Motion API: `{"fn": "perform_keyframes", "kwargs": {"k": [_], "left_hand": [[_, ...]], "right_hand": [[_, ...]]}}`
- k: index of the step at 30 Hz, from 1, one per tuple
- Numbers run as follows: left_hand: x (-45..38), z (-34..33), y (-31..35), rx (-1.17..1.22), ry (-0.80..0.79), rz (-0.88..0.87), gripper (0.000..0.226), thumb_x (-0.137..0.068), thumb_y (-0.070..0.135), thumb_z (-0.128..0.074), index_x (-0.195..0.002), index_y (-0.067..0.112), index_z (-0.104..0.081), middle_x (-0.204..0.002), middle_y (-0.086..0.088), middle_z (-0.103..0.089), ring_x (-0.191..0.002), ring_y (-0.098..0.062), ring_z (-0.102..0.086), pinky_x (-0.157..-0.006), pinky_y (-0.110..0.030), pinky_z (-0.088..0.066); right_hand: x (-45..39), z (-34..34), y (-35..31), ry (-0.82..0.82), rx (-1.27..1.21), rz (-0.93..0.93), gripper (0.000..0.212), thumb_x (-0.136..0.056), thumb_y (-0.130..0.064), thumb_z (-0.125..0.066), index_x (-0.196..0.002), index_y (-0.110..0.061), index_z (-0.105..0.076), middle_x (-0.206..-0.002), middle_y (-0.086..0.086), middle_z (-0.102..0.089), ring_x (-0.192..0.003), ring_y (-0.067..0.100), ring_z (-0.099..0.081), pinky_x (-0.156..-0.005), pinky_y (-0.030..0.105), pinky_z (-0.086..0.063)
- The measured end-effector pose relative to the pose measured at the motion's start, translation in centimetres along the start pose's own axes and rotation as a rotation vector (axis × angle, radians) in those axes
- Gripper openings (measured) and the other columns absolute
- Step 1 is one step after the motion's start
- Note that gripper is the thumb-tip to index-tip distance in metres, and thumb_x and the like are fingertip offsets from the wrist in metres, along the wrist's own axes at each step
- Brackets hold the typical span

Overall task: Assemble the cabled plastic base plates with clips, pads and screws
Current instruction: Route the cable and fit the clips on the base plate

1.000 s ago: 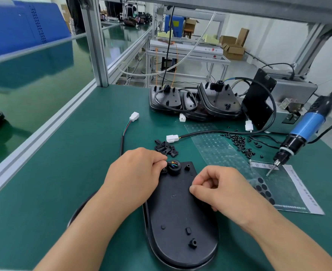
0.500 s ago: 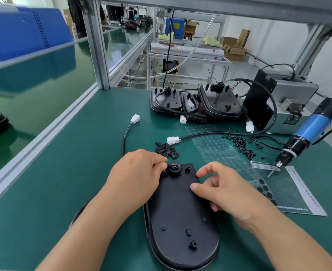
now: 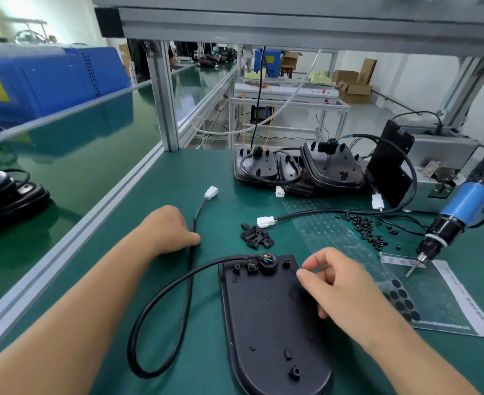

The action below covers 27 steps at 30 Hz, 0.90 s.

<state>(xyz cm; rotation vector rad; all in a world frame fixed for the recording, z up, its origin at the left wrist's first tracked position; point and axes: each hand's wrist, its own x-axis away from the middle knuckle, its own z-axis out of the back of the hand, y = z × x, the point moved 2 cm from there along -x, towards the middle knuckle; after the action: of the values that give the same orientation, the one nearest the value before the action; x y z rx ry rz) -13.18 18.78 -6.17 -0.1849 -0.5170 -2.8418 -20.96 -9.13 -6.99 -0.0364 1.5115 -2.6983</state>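
Green mat (image 3: 212,172) under steel framing; left hand (image 3: 169,229) grips cable (image 3: 191,252), right hand (image 3: 340,283) loosely curled

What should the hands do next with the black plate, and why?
Probably the right hand, hovering over the black plate, should reach to the pile of clips just beyond the plate and pick one. The cable already enters the plate's top edge, and the left hand is on the cable, so fastening it down looks like the next step.
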Motion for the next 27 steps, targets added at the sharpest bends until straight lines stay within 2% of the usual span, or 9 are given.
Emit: {"fn": "perform_keyframes", "kwargs": {"k": [3,6,9,12,15,17,20,24,27], "left_hand": [[0.5,0.9,-0.4,0.417,-0.043,0.080,0.024,-0.080,0.019,-0.059,-0.059,0.007,-0.055,-0.051,-0.008,-0.065,-0.047,-0.021,-0.046,-0.049,-0.022,-0.036],[1.9,3.2,-0.1,1.102,-0.161,0.098,0.007,-0.087,0.004,-0.058,-0.082,0.008,-0.054,-0.053,-0.011,-0.064,-0.034,-0.010,-0.040,-0.032,-0.011,-0.025],[4.2,5.6,1.0,1.467,-0.256,-0.037,0.037,-0.077,0.004,-0.062,-0.111,0.019,-0.060,-0.055,-0.011,-0.058,-0.032,-0.004,-0.039,-0.027,-0.008,-0.026],[5.9,6.8,2.9,1.603,-0.285,-0.101,0.045,-0.078,0.001,-0.057,-0.117,0.025,-0.060,-0.057,-0.011,-0.057,-0.032,-0.003,-0.042,-0.028,-0.008,-0.031],[6.4,6.9,5.0,1.721,-0.220,-0.028,0.024,-0.091,-0.002,-0.047,-0.107,0.008,-0.062,-0.056,-0.010,-0.059,-0.034,-0.002,-0.049,-0.031,-0.007,-0.037],[6.2,6.3,6.0,1.791,-0.159,0.036,0.014,-0.093,-0.004,-0.045,-0.096,-0.002,-0.059,-0.052,-0.010,-0.059,-0.035,-0.003,-0.053,-0.035,-0.007,-0.042],[5.9,4.6,6.8,1.873,-0.083,0.104,0.010,-0.093,-0.008,-0.045,-0.089,-0.007,-0.054,-0.050,-0.013,-0.062,-0.040,-0.008,-0.061,-0.040,-0.010,-0.048],[6.4,2.4,6.8,1.863,-0.038,0.112,0.018,-0.088,-0.011,-0.053,-0.106,-0.014,-0.055,-0.089,-0.024,-0.066,-0.057,-0.021,-0.071,-0.045,-0.016,-0.052],[7.3,1.5,6.8,1.608,0.037,0.036,0.009,-0.088,-0.003,-0.059,-0.097,-0.005,-0.061,-0.068,-0.014,-0.071,-0.053,-0.016,-0.070,-0.042,-0.014,-0.049]], "right_hand": [[0.2,0.0,-0.6,0.080,0.020,0.092,0.009,-0.087,-0.025,-0.062,-0.082,-0.031,-0.059,-0.066,-0.009,-0.063,-0.053,0.002,-0.055,-0.058,0.023,-0.046],[0.8,0.0,-2.0,0.128,-0.021,0.245,0.013,-0.088,-0.021,-0.061,-0.082,-0.033,-0.063,-0.076,-0.016,-0.064,-0.066,0.003,-0.058,-0.060,0.015,-0.043],[1.5,-0.5,-3.2,0.123,-0.079,0.386,0.014,-0.090,-0.027,-0.057,-0.090,-0.038,-0.065,-0.080,-0.014,-0.067,-0.071,0.008,-0.061,-0.062,0.015,-0.045],[2.4,-1.1,-4.0,-0.028,-0.107,0.541,0.021,-0.095,-0.044,-0.046,-0.111,-0.045,-0.061,-0.087,-0.012,-0.068,-0.079,0.009,-0.063,-0.066,0.015,-0.045],[3.4,-2.6,-4.4,-0.312,-0.125,0.638,0.045,-0.094,-0.062,-0.033,-0.132,-0.046,-0.050,-0.095,-0.010,-0.065,-0.087,0.013,-0.062,-0.079,0.025,-0.050],[3.8,-3.2,-4.2,-0.361,-0.175,0.668,0.059,-0.088,-0.073,-0.027,-0.136,-0.045,-0.047,-0.099,-0.006,-0.062,-0.085,0.013,-0.060,-0.077,0.029,-0.050],[3.9,-3.0,-3.7,-0.262,-0.280,0.637,0.075,-0.076,-0.087,-0.023,-0.124,-0.042,-0.057,-0.091,-0.002,-0.061,-0.072,0.014,-0.057,-0.064,0.033,-0.049],[3.2,-1.3,-3.3,0.043,-0.393,0.469,0.050,-0.074,-0.082,-0.045,-0.094,-0.038,-0.058,-0.077,0.005,-0.061,-0.065,0.015,-0.057,-0.060,0.034,-0.049],[2.5,-0.6,-2.8,0.127,-0.322,0.334,0.038,-0.073,-0.068,-0.051,-0.083,-0.032,-0.057,-0.071,0.004,-0.059,-0.062,0.016,-0.056,-0.059,0.030,-0.046]]}}
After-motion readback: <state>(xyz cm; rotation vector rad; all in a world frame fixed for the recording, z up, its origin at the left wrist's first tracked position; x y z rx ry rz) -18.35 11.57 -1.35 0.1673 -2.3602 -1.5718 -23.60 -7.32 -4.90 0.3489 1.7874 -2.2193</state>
